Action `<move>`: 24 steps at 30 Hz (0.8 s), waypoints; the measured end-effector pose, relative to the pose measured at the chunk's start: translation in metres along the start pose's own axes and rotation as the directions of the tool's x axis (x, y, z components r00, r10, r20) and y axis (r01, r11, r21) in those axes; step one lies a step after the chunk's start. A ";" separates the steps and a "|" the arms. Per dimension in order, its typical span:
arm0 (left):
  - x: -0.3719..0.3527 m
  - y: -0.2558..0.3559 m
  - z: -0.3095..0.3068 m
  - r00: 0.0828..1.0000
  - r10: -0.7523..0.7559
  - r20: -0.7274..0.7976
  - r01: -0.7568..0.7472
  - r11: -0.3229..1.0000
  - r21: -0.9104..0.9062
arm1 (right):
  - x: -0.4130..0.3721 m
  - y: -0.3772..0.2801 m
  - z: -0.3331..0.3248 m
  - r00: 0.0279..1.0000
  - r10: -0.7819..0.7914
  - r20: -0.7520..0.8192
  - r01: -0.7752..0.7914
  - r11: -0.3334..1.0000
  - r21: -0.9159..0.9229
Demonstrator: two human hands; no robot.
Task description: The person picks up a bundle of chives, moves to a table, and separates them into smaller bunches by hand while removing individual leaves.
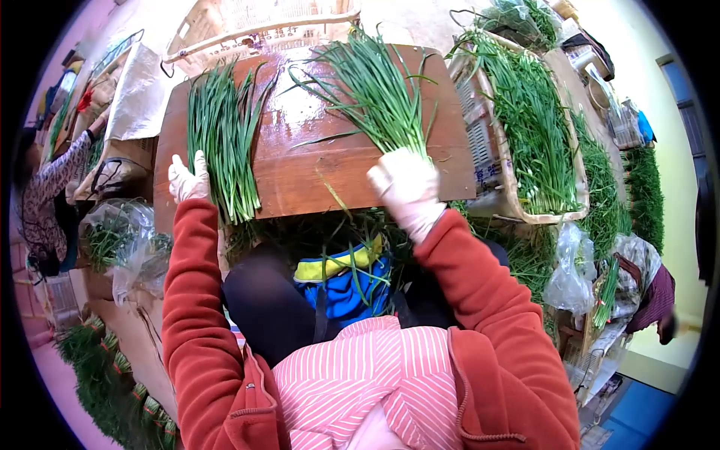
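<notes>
A wet brown wooden board [300, 172] lies in front of me. On its left side rests a bundle of long green stalks [225, 142], pale ends toward me. My left hand [189, 178], in a white glove, is at the left edge of this bundle with thumb and fingers apart. Toward the board's right, my gloved right hand [407, 186] is closed around the lower ends of a second green bunch [379, 90], whose leaves fan out away from me. The fingertips of that hand are partly hidden.
A crate [583, 180] full of green stalks stands right of the board, another crate [262, 34] beyond it. People work at the far left [60, 180] and far right [645, 289]. Plastic bags [574, 270] hang at the right. Loose greens lie below the board.
</notes>
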State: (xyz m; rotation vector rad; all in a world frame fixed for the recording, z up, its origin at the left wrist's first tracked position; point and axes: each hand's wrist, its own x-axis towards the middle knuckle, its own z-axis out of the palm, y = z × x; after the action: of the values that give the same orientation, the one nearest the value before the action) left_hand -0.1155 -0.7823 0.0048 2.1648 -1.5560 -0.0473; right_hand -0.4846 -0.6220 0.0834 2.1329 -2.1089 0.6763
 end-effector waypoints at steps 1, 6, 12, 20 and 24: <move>-0.001 0.007 -0.005 0.993 0.088 -0.076 -0.091 0.995 -0.031 | 0.006 0.021 -0.003 0.996 0.086 -0.017 -0.087 0.990 -0.112; -0.046 0.110 -0.039 0.972 0.215 0.097 -0.060 0.621 -0.781 | 0.017 0.072 0.017 0.900 0.354 0.256 -0.292 0.923 -0.249; -0.135 0.190 -0.065 0.667 0.407 0.624 0.525 0.338 -0.781 | 0.009 0.046 -0.004 0.970 0.233 0.072 -0.234 0.972 0.009; -0.165 0.203 -0.033 0.382 0.282 0.880 0.916 0.014 -0.402 | -0.017 -0.013 -0.014 0.922 -0.101 0.373 -0.019 0.952 0.304; -0.153 0.192 -0.025 0.301 0.127 0.945 0.953 -0.072 -0.293 | -0.002 0.002 -0.025 0.940 -0.020 0.341 -0.137 0.892 0.430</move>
State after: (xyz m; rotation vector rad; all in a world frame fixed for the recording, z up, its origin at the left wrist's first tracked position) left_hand -0.3334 -0.6823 0.0656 1.2509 -0.1947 -2.0634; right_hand -0.4935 -0.6117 0.1050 2.5950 -2.3853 0.9460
